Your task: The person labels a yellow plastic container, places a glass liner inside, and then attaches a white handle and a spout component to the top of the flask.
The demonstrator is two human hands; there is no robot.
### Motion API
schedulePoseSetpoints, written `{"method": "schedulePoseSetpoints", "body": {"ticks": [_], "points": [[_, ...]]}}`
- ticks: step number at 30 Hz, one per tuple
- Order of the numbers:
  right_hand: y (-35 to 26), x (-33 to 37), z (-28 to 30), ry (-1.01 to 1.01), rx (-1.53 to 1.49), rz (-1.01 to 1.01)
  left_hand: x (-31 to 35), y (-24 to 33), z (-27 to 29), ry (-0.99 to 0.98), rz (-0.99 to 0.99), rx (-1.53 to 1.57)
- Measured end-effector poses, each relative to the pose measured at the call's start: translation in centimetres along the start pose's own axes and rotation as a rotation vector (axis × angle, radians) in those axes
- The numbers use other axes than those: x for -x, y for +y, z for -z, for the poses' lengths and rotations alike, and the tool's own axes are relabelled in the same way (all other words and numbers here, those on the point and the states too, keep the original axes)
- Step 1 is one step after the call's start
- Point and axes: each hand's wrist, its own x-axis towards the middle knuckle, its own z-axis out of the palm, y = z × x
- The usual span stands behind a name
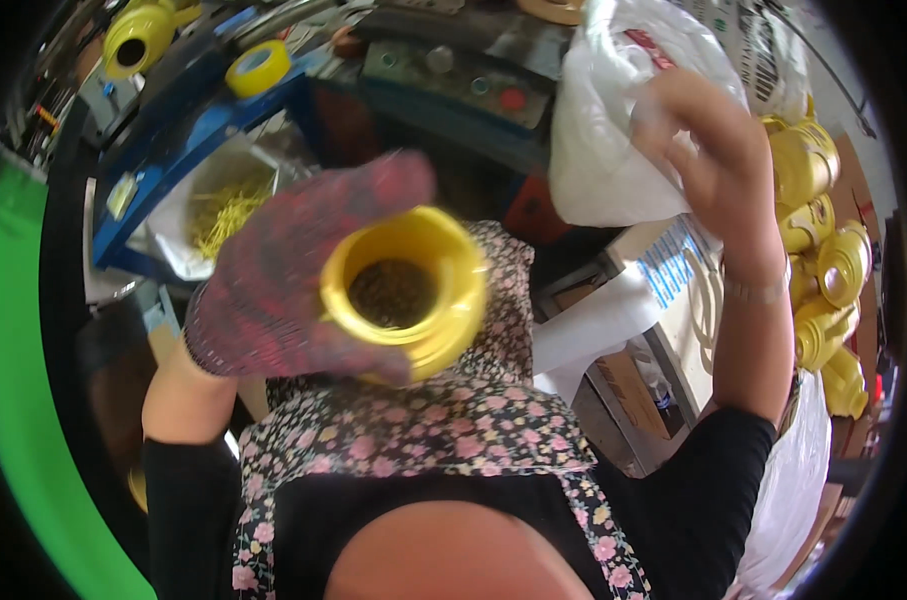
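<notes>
My left hand (pixel 303 265), in a dark red and black knit glove, grips a hollow yellow plastic part (pixel 453 300) from its left side. The part's round mouth faces up, and a dark brown, speckled surface shows inside it. Bare, my right hand (pixel 708 145) is raised at the upper right in front of a white plastic bag (pixel 598 150). Its fingers are bent and smeared by motion, so whether anything is between them does not show.
Several similar yellow parts (pixel 843 265) are piled at the right. Behind my hands is a machine panel with a red button (pixel 513 98). On a blue frame (pixel 188 160) lies a roll of yellow tape (pixel 259 68); yellow scraps (pixel 228 215) sit in a white liner below.
</notes>
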Motion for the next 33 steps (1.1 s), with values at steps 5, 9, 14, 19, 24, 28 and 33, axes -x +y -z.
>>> {"method": "schedulePoseSetpoints", "body": {"ticks": [5,9,14,19,24,28,33], "points": [[-9.1,-0.2,-3.2,-0.436,0.083,0.490,-1.7,2.0,0.5,-0.165,-0.127,-0.295],[-9.5,0.3,-3.9,-0.282,0.099,0.379,-1.0,2.4,0.5,-0.182,-0.092,-0.434],[-11.1,1.7,-4.4,-0.419,0.154,0.291,-1.0,2.1,0.2,-0.195,-0.175,-0.412],[-10.9,-0.2,-5.6,-0.650,0.144,0.358,-0.5,0.4,0.4,-0.335,-0.130,-0.165],[-12.0,-1.5,-4.0,-0.838,0.140,0.501,-0.4,1.1,0.0,-0.307,-0.324,0.059],[-11.3,-2.3,-3.8,-1.052,0.183,0.445,0.0,0.6,-0.3,-0.274,-0.251,-0.027],[-9.0,-1.4,-5.1,-0.907,0.156,0.475,-3.1,1.4,-0.3,-0.452,-0.219,-0.026]]}}
